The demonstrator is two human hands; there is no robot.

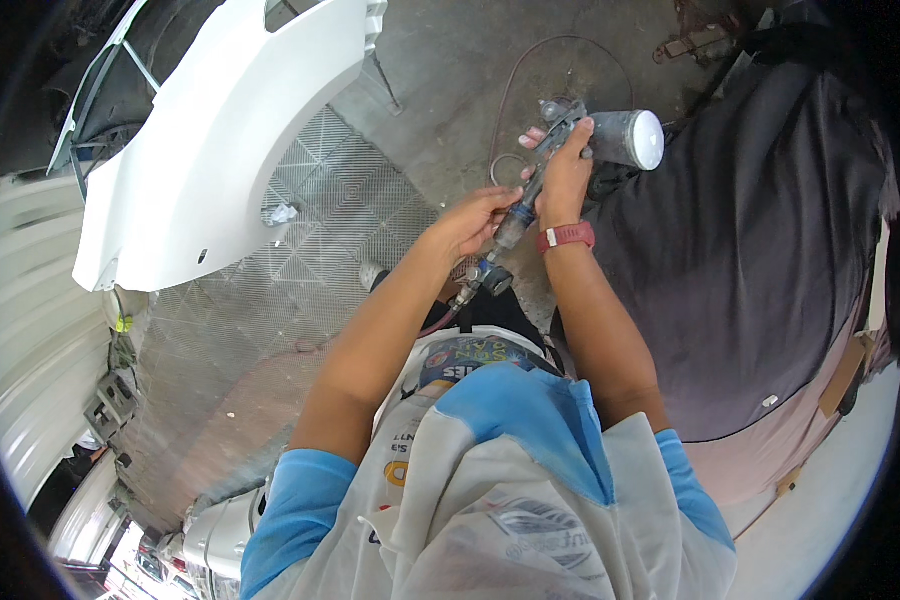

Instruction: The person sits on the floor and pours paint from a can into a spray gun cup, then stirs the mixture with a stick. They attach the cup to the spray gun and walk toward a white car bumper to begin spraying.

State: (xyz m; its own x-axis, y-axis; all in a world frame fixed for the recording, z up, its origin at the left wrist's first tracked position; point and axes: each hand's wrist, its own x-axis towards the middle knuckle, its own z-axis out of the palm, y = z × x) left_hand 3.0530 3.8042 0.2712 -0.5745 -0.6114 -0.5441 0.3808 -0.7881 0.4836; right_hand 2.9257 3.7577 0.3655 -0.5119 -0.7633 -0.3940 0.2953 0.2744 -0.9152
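Note:
In front of my torso is a paint spray gun [532,188], tilted, with a grey cup [615,138] that has a white end. My right hand [567,168], with a red watch on its wrist, wraps round the gun's upper part, and some of its fingertips show on the far side. My left hand [477,216] pinches at the side of the handle, partly hiding what its fingertips press on. Below the handle hang a round dark gauge [496,280] and metal hose fittings [464,294]. A reddish hose [438,325] runs from them toward my waist.
A white car fender [220,130] is held up on a stand at the left, above patterned floor mats [345,190]. Dark cloth [740,240] covers a large shape close on my right. A thin hose [515,75] loops across the concrete ahead.

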